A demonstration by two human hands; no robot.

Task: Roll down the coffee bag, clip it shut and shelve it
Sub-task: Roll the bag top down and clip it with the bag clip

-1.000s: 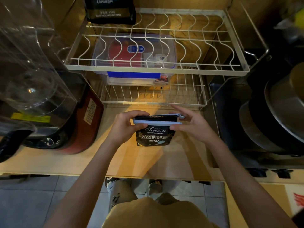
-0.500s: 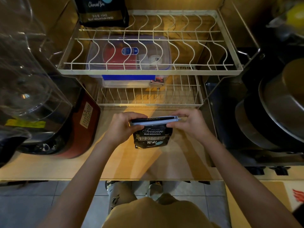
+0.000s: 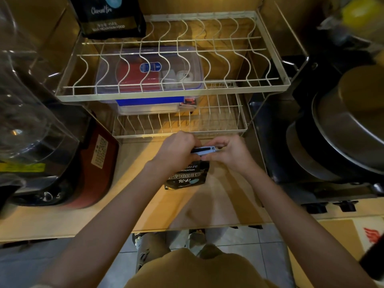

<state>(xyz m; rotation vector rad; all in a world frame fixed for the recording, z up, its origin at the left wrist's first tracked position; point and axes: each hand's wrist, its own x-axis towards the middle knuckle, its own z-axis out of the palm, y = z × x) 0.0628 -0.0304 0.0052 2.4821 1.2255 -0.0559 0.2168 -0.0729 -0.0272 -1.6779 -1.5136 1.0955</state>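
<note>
On the wooden counter (image 3: 145, 213), just in front of the wire dish rack (image 3: 172, 94), the black coffee bag (image 3: 187, 175) is held upright, its top hidden behind both hands. A pale blue clip (image 3: 205, 150) is seen across the bag's top edge, pinched between the left hand (image 3: 176, 150) and the right hand (image 3: 229, 151), both closed around its ends. Whether the clip is fully latched cannot be told. Behind the bag, on the rack's lower tier, a clear plastic box (image 3: 149, 80) with a blue base is stored. A second black coffee bag (image 3: 110, 16) is seen above the rack's upper tier, at its far left corner. Left of the coffee bag a red appliance (image 3: 91, 169) stands; to its right, stacked pans (image 3: 342, 129).
</note>
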